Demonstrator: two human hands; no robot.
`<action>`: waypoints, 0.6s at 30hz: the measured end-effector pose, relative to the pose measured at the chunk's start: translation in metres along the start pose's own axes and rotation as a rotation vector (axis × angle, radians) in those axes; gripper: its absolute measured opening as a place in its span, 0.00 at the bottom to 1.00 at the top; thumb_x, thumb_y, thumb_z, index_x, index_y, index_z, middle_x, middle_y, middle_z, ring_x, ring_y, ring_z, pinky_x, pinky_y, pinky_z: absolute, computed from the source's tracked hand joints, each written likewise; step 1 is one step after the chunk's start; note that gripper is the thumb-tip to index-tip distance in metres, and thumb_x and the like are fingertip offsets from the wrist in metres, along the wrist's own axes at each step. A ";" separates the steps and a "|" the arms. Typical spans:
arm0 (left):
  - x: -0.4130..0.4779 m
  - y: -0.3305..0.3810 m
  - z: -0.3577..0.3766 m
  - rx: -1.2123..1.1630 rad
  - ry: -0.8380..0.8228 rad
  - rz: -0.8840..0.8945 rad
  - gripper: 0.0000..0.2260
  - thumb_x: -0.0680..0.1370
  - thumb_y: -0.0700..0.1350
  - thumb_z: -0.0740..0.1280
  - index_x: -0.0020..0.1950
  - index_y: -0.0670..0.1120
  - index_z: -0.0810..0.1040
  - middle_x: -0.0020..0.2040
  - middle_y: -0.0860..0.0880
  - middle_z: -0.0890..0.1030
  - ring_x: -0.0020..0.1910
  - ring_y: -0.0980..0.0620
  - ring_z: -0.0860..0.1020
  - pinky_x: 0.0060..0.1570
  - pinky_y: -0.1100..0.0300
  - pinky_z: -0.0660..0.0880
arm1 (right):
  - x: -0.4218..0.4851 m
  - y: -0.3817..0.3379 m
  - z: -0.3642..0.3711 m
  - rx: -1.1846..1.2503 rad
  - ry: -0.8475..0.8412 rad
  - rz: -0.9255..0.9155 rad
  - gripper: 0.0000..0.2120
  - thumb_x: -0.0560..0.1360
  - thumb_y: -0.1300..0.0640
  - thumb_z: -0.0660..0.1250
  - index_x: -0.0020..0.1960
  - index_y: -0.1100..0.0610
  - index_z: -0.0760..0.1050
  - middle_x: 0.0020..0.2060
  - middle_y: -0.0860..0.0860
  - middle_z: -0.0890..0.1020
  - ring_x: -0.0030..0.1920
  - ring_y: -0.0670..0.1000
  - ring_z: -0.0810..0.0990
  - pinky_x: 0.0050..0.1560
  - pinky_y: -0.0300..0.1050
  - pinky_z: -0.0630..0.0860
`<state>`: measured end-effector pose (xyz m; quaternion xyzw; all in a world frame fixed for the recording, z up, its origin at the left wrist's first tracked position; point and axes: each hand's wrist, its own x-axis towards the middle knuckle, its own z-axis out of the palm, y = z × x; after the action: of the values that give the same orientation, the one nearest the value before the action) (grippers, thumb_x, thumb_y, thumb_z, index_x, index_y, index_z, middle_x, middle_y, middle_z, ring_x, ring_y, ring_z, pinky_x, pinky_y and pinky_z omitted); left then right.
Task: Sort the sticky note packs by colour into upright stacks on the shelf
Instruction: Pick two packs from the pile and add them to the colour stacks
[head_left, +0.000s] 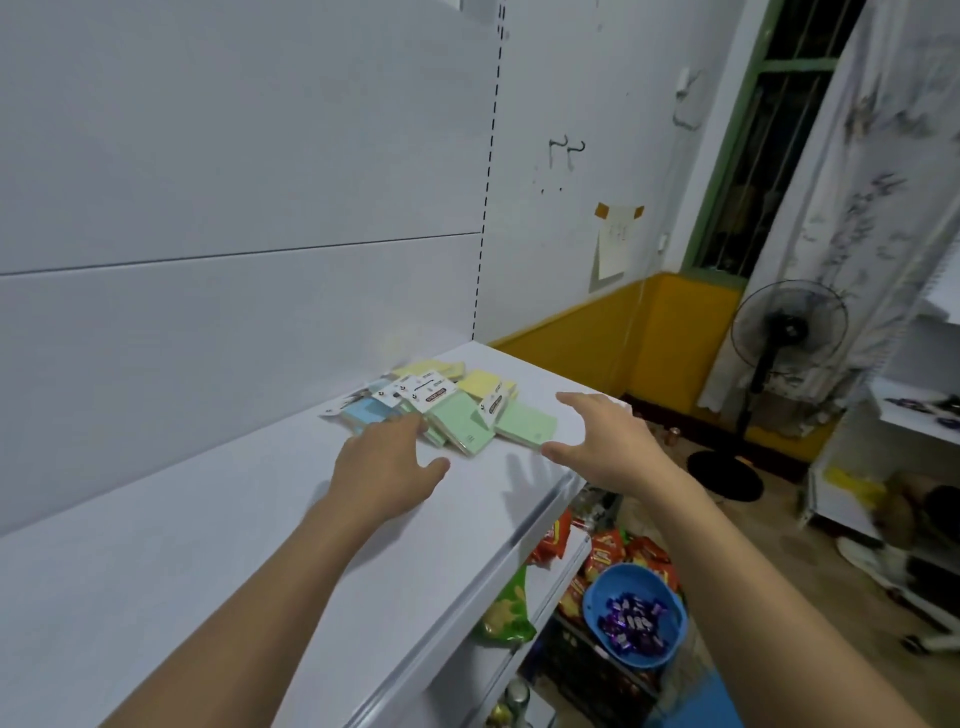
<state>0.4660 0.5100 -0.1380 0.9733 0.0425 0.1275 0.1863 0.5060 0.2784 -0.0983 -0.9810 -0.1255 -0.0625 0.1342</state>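
Our left hand (387, 467) and right hand (605, 441) are both open and hold nothing. The packs (452, 410) lie flat in a mixed pile on the shelf (208, 545). We should gather one colour first, then stand it upright.

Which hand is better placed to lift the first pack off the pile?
Left hand: its fingertips reach the blue pack at the near edge of the pile. The right hand hovers open beside it.
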 end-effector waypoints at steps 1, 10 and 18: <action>0.005 0.001 0.004 -0.004 0.003 -0.011 0.22 0.75 0.58 0.64 0.66 0.51 0.71 0.63 0.52 0.76 0.58 0.50 0.76 0.54 0.53 0.73 | 0.009 0.002 0.005 0.008 -0.013 -0.017 0.35 0.74 0.39 0.66 0.76 0.48 0.57 0.75 0.47 0.63 0.74 0.51 0.62 0.71 0.56 0.63; 0.052 0.034 0.046 0.002 0.052 -0.262 0.19 0.73 0.60 0.65 0.58 0.51 0.71 0.52 0.53 0.80 0.51 0.50 0.77 0.47 0.55 0.73 | 0.090 0.045 0.039 0.164 -0.156 -0.094 0.38 0.72 0.39 0.68 0.76 0.50 0.58 0.73 0.51 0.66 0.71 0.55 0.66 0.69 0.57 0.64; 0.058 0.047 0.080 -0.082 0.314 -0.537 0.22 0.71 0.62 0.68 0.53 0.50 0.65 0.42 0.54 0.77 0.42 0.48 0.76 0.41 0.54 0.72 | 0.133 0.059 0.077 0.129 -0.193 -0.269 0.40 0.67 0.33 0.69 0.72 0.49 0.63 0.66 0.53 0.73 0.66 0.58 0.66 0.61 0.55 0.64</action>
<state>0.5447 0.4460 -0.1786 0.8873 0.3213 0.2239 0.2436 0.6566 0.2751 -0.1655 -0.9462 -0.2715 0.0230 0.1747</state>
